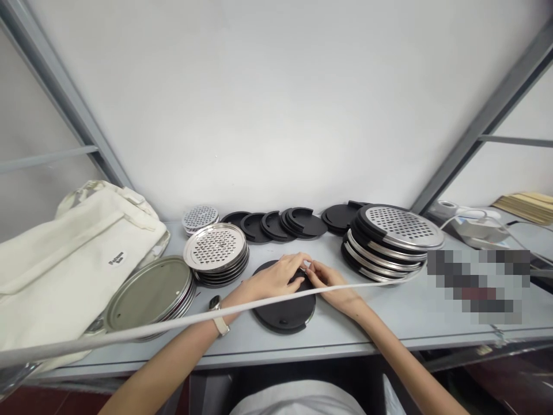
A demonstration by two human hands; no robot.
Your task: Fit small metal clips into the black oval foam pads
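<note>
A round black disc point(280, 314) lies on the grey table in front of me, with a small knob near its front edge. My left hand point(283, 274) reaches across its upper part, fingers bent and thumb low over the disc. From the right, my right hand point(330, 282) meets it at the disc's far right rim, its fingers pinched together. The fingertips of both hands come together there, and whatever is between them is too small or hidden to make out. A watch point(218, 314) is on my left wrist.
Perforated metal discs point(216, 248) and olive-green lids point(149, 297) are stacked left, beside a cream bag point(64, 271). Black notched discs point(305, 222) lie along the wall. A tall stack of black-rimmed grater discs point(397, 227) stands right. A white cable point(164, 314) crosses the view before my hands.
</note>
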